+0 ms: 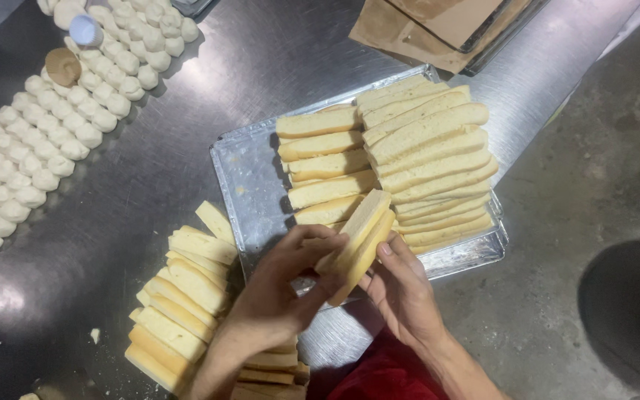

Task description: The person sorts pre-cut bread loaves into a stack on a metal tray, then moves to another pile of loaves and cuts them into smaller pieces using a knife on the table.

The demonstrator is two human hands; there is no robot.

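Note:
Both of my hands hold a small stack of pale, elongated bread slices over the near edge of a metal baking tray. My left hand grips the stack from the left and below. My right hand supports it from the right, thumb against the slices. On the tray, two rows of similar slices stand on edge, overlapping. A loose heap of further slices lies on the steel table to the left of my left forearm.
Rows of small white dough balls cover the table's far left, with a brown lump and a small white cap among them. A tray lined with brown paper sits at the top. Grey floor lies to the right.

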